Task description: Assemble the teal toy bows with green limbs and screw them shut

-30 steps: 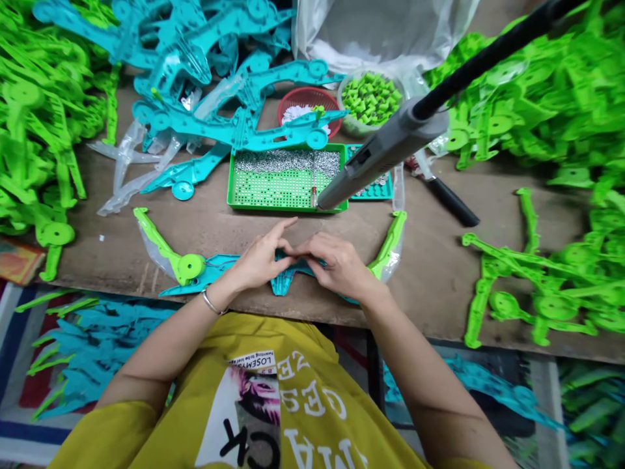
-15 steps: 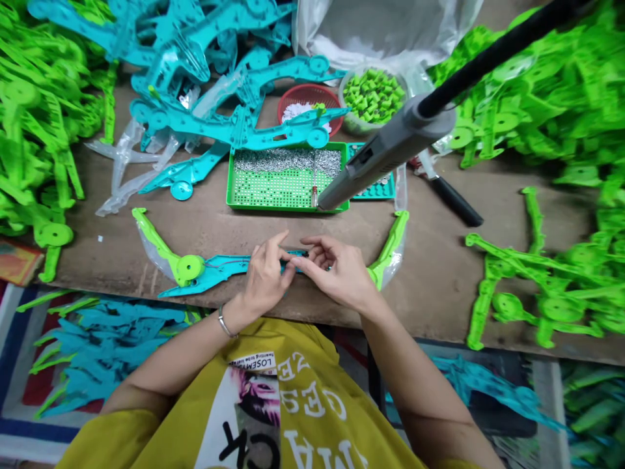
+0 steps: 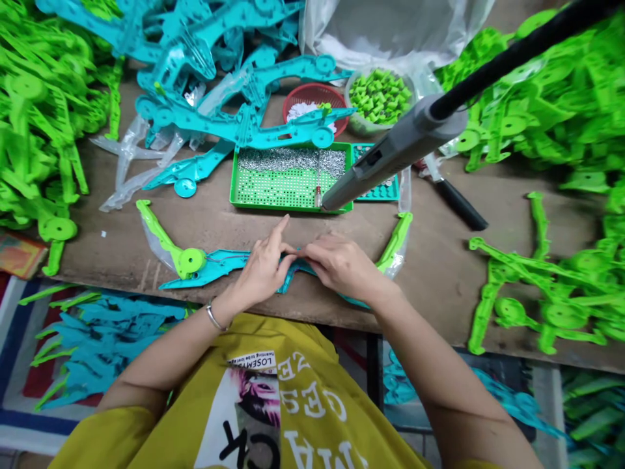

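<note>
Head view: left hand (image 3: pixel 264 266) and right hand (image 3: pixel 340 262), part-curled, meet over blue frame (image 3: pixel 225 264); grip unclear. Seemingly fine handwork; next needs steadiness.

We've got smooth, satin plastic on the near blue frame (image 3: pixel 227 260). Green arms (image 3: pixel 43 117) heaped far left: glossy plastic. Tray (image 3: pixel 273 189): perforated plastic; small pieces (image 3: pixel 278 159) in it, bright metal. Grey tool (image 3: pixel 390 153): matt plastic-looking body. Tabletop (image 3: pixel 430 260): matt, scuffed. Far bag (image 3: pixel 317 49): thin, wrinkled film. Shirt (image 3: pixel 322 348): soft cloth. Bracelet (image 3: pixel 211 318), near left: shiny metal.
</note>
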A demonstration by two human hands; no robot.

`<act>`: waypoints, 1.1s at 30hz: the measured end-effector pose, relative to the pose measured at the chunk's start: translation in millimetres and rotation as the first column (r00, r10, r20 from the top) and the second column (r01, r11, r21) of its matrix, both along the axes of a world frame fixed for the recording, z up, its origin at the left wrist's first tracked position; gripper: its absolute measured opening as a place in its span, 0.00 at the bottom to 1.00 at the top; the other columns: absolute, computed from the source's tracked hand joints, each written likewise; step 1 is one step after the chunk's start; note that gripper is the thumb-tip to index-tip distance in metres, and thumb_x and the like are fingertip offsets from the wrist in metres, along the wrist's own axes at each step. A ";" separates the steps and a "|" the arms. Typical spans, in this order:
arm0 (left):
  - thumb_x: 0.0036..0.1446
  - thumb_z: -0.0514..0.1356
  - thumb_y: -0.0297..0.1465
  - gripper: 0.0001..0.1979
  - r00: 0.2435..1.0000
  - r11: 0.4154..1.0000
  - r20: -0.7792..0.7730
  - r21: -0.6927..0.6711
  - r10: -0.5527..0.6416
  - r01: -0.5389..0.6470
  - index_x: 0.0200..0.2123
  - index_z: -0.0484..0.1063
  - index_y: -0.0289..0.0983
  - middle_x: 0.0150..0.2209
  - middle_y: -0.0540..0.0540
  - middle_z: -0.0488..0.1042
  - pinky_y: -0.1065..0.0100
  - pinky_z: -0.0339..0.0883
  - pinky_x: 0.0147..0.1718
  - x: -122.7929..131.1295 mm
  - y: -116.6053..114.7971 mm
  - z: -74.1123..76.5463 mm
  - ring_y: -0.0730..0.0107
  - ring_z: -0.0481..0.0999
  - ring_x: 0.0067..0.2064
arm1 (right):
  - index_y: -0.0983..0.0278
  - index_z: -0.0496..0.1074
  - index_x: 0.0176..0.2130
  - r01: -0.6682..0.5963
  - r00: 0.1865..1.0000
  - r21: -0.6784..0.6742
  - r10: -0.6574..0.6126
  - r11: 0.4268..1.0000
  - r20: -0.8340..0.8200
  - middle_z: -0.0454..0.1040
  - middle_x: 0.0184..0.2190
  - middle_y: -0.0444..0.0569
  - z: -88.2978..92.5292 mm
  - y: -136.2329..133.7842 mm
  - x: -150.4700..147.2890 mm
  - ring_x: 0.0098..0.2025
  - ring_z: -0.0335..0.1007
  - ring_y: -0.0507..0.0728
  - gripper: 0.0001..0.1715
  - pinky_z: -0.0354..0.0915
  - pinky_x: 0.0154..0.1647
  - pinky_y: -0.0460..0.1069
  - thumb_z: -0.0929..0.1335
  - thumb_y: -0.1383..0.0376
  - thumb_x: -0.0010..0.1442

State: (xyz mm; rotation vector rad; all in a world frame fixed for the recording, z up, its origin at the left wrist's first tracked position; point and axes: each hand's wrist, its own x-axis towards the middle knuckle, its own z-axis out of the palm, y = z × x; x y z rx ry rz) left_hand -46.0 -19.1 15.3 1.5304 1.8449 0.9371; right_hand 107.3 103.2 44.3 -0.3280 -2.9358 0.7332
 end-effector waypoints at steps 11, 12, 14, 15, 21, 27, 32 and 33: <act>0.51 0.62 0.23 0.29 0.979 0.978 -0.046 0.063 0.200 -0.197 0.57 0.59 0.37 0.29 0.54 0.79 0.61 0.66 0.46 11.0 3.3 -4.4 0.63 0.79 0.40 | 0.66 0.76 0.38 0.194 0.981 -0.335 -0.173 0.922 0.091 0.76 0.29 0.48 12.5 13.4 -5.6 0.28 0.67 0.52 0.15 0.60 0.31 0.48 0.65 0.59 0.64; 0.52 0.61 0.22 0.28 0.974 0.972 -0.081 0.118 0.211 -0.201 0.56 0.60 0.36 0.29 0.54 0.79 0.61 0.66 0.45 13.5 2.3 -7.6 0.63 0.79 0.40 | 0.66 0.77 0.35 0.240 0.970 -0.382 -0.202 0.892 0.137 0.75 0.25 0.46 14.8 15.5 -6.6 0.25 0.65 0.51 0.17 0.58 0.28 0.47 0.65 0.57 0.64; 0.53 0.60 0.23 0.26 0.958 0.955 -0.159 0.221 0.237 -0.200 0.55 0.60 0.36 0.29 0.53 0.78 0.60 0.65 0.44 17.8 0.2 -14.3 0.63 0.78 0.39 | 0.66 0.77 0.30 0.288 0.954 -0.425 -0.220 0.858 0.204 0.72 0.20 0.43 17.5 18.3 -9.5 0.22 0.62 0.50 0.19 0.55 0.26 0.46 0.65 0.57 0.63; 0.54 0.60 0.23 0.25 0.949 0.947 -0.199 0.261 0.245 -0.189 0.55 0.61 0.35 0.29 0.52 0.78 0.60 0.65 0.44 19.4 -0.9 -17.2 0.62 0.78 0.39 | 0.65 0.77 0.29 0.294 0.951 -0.429 -0.215 0.854 0.224 0.72 0.19 0.43 17.8 18.9 -11.0 0.22 0.62 0.49 0.16 0.55 0.26 0.46 0.66 0.59 0.62; 0.61 0.58 0.27 0.24 0.945 0.969 -0.271 0.209 0.185 -0.130 0.60 0.59 0.36 0.35 0.48 0.80 0.57 0.62 0.48 19.3 -6.2 -16.4 0.59 0.77 0.44 | 0.64 0.79 0.33 0.200 0.976 -0.339 -0.156 0.919 0.152 0.79 0.29 0.46 13.4 15.9 -11.9 0.30 0.72 0.53 0.12 0.63 0.35 0.47 0.66 0.73 0.54; 0.62 0.59 0.26 0.27 0.995 0.995 -0.045 0.039 0.092 -0.090 0.62 0.54 0.38 0.38 0.50 0.81 0.59 0.63 0.50 10.5 -3.5 -2.7 0.64 0.77 0.47 | 0.63 0.78 0.35 0.052 0.997 -0.295 -0.065 0.954 -0.033 0.80 0.35 0.48 5.0 11.3 -4.3 0.38 0.76 0.56 0.16 0.68 0.42 0.50 0.63 0.76 0.55; 0.58 0.61 0.24 0.23 0.973 0.972 -0.094 0.132 0.209 -0.196 0.55 0.61 0.38 0.32 0.52 0.81 0.60 0.64 0.48 16.3 -2.8 -8.1 0.63 0.78 0.43 | 0.65 0.74 0.48 0.103 0.993 -0.266 -0.116 0.958 -0.037 0.79 0.45 0.52 4.7 5.7 -0.6 0.47 0.76 0.59 0.19 0.69 0.48 0.53 0.66 0.73 0.57; 0.58 0.61 0.24 0.22 0.966 0.965 -0.133 0.175 0.221 -0.197 0.55 0.61 0.38 0.32 0.51 0.81 0.59 0.64 0.48 18.4 -3.5 -9.6 0.62 0.79 0.43 | 0.65 0.74 0.49 0.122 0.991 -0.264 -0.132 0.957 -0.019 0.79 0.47 0.53 6.6 5.2 0.0 0.48 0.76 0.59 0.19 0.69 0.49 0.53 0.67 0.72 0.57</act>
